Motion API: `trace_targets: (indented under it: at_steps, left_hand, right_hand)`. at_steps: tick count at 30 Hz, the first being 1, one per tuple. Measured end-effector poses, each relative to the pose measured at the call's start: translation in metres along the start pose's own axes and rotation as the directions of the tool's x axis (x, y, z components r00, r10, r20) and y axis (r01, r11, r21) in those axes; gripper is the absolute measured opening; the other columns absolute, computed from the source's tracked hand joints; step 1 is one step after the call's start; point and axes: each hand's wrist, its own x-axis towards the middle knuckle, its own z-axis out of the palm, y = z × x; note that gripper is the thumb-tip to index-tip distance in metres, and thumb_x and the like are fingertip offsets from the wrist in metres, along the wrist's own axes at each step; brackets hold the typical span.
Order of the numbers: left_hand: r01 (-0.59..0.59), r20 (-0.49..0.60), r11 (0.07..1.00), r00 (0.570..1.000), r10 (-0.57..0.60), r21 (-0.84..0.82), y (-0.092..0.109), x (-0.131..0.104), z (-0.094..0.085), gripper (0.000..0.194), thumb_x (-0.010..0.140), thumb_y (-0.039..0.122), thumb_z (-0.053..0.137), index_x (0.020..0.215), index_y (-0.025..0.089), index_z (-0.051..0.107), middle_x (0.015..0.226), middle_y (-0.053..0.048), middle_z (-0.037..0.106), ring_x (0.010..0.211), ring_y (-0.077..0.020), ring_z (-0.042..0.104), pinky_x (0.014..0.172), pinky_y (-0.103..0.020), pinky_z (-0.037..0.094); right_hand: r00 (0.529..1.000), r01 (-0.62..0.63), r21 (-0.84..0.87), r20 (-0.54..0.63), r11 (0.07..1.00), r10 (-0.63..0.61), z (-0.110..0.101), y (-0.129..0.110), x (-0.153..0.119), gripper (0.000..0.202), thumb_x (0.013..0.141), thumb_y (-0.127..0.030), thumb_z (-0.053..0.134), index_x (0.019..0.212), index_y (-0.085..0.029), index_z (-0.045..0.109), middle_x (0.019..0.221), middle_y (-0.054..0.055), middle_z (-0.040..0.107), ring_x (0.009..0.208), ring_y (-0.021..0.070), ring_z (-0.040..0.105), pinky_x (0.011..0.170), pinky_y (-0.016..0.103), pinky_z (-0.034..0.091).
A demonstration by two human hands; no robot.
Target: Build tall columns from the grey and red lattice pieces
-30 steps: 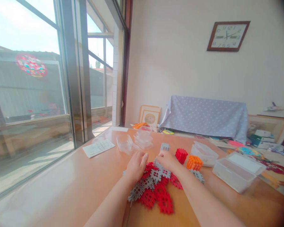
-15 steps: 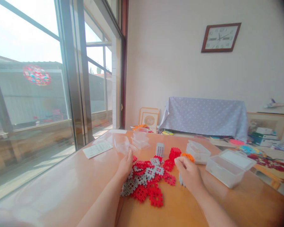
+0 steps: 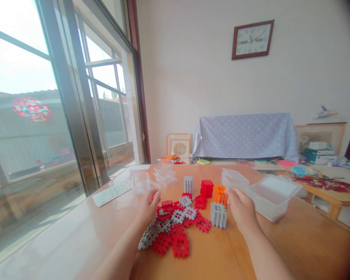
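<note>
Interlocking plastic squares with notched edges lie in a loose pile, red (image 3: 181,245) and grey (image 3: 177,216). At its left edge my left hand (image 3: 149,208) is closed, thumb up. A trace of red shows by its fingers, but what they hold is unclear. My right hand (image 3: 241,204) has curled fingers at the right side of an orange stack of squares (image 3: 220,195). Its fingertips are partly hidden, so whether it grips that stack I cannot tell. A grey stack (image 3: 218,216) stands in front of the orange one. Farther back are a red stack (image 3: 207,188) and another grey stack (image 3: 188,184).
Two clear plastic boxes (image 3: 268,206) (image 3: 235,179) stand at the right, the nearer with its lid open. Clear plastic containers (image 3: 165,175) and a printed sheet (image 3: 112,193) lie at the back left of the wooden table (image 3: 216,260). Tall windows (image 3: 105,101) border the left side.
My right hand has drawn to the right, uncovering the front grey stack and more of the orange stack. My left hand stays by the pile. The view has turned slightly right.
</note>
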Motion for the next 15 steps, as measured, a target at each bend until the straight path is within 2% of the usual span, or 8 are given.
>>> trace_targets:
  at_steps: [2,4,7,8,10,13,15]
  left_hand:
    - [-0.034,0.095,0.999,0.995,0.031,0.029,0.010,0.001,0.004,0.043,0.090,0.052,0.050,0.106,0.017,0.069,0.107,-0.009,0.074,0.103,-0.0267,0.066,0.095,-0.040,0.050]
    - [-0.086,0.256,0.991,0.965,0.057,0.105,0.025,-0.001,0.006,0.036,0.088,0.046,0.054,0.104,0.019,0.070,0.107,-0.008,0.074,0.101,-0.0259,0.066,0.093,-0.038,0.051]
    - [-0.186,0.520,0.952,0.853,0.034,0.244,0.049,-0.003,0.010,0.033,0.084,0.036,0.058,0.111,0.022,0.069,0.114,-0.006,0.073,0.105,-0.0254,0.066,0.094,-0.036,0.050]
    - [-0.222,0.573,0.933,0.819,0.021,0.283,0.055,-0.003,0.012,0.036,0.083,0.034,0.058,0.116,0.023,0.068,0.118,-0.006,0.072,0.108,-0.0259,0.065,0.096,-0.036,0.049]
    - [-0.293,0.632,0.896,0.775,0.018,0.333,0.062,-0.003,0.021,0.047,0.080,0.028,0.059,0.126,0.023,0.063,0.128,-0.007,0.067,0.117,-0.0274,0.061,0.101,-0.037,0.046]
    - [-0.363,0.664,0.862,0.746,0.040,0.355,0.061,-0.002,0.041,0.062,0.073,0.017,0.060,0.135,0.024,0.056,0.136,-0.009,0.061,0.125,-0.0288,0.056,0.105,-0.039,0.044]
    - [-0.377,0.675,0.849,0.737,0.033,0.370,0.057,-0.003,0.053,0.065,0.069,0.013,0.059,0.132,0.027,0.056,0.132,-0.008,0.062,0.121,-0.0291,0.057,0.102,-0.039,0.046]
  right_hand:
    - [1.000,-0.019,-0.006,0.013,1.000,0.019,-0.001,0.006,0.003,0.045,0.087,-0.057,0.055,0.060,-0.021,0.050,0.054,-0.004,0.048,0.057,0.0137,0.045,0.056,0.024,0.035]
    - [0.999,-0.041,-0.005,0.032,0.999,0.042,-0.002,0.009,0.005,0.045,0.085,-0.057,0.056,0.058,-0.021,0.050,0.053,-0.004,0.050,0.056,0.0139,0.046,0.056,0.025,0.035]
    - [0.996,-0.088,0.009,0.032,0.996,0.087,-0.002,0.010,0.007,0.045,0.084,-0.058,0.057,0.058,-0.021,0.051,0.051,-0.004,0.051,0.054,0.0141,0.045,0.053,0.025,0.034]
    - [0.995,-0.099,0.019,0.026,0.995,0.098,-0.002,0.010,0.007,0.045,0.083,-0.058,0.058,0.058,-0.021,0.052,0.051,-0.004,0.051,0.054,0.0141,0.045,0.053,0.025,0.033]
    - [0.994,-0.112,0.045,0.022,0.993,0.111,-0.002,0.010,0.007,0.045,0.083,-0.057,0.058,0.058,-0.021,0.052,0.051,-0.004,0.051,0.054,0.0140,0.045,0.053,0.025,0.033]
    - [0.992,-0.123,0.073,0.030,0.990,0.121,-0.004,0.009,0.006,0.045,0.084,-0.058,0.058,0.058,-0.021,0.052,0.050,-0.004,0.049,0.053,0.0137,0.044,0.052,0.026,0.033]
    - [0.991,-0.132,0.083,0.035,0.988,0.130,-0.005,0.009,0.007,0.046,0.084,-0.059,0.057,0.059,-0.020,0.053,0.051,-0.004,0.048,0.053,0.0136,0.044,0.052,0.026,0.033]
